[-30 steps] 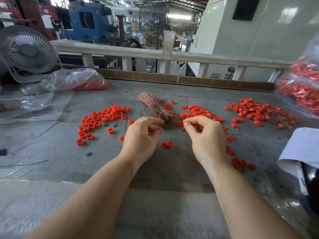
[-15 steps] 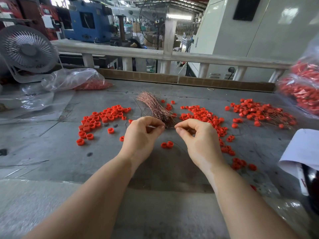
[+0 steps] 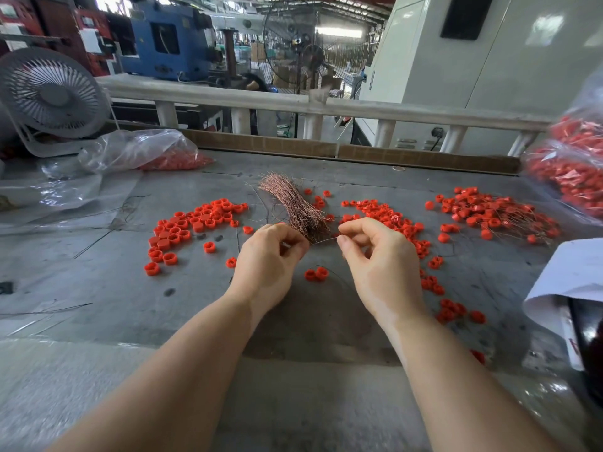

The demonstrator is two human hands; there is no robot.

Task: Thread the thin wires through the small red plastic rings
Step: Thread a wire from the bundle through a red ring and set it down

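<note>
- Wire [image 3: 323,240], a single thin strand, runs nearly level between the two hands, its long axis going left to right with a slight rise toward the right.
- Left hand [image 3: 267,259] has its fingers curled and pinches the strand's left end (whether a ring sits inside those fingers cannot be told).
- Right hand [image 3: 378,256] pinches the strand's right end between thumb and forefinger, the other fingers curled.
- Two red rings [image 3: 316,274] lie touching on the grey table [image 3: 98,288], just below the gap between the hands.
- Bundle of copper wires [image 3: 293,203] lies just beyond the hands, its long axis slanting from far left to near right, the far end fanned out.
- Loose rings [image 3: 192,223] spread left of the bundle; more rings [image 3: 391,216] lie right of it.
- Rings with wires through them [image 3: 489,213] are heaped farther right.
- At the far left stand a clear bag [image 3: 140,151] and a white fan [image 3: 52,96].
</note>
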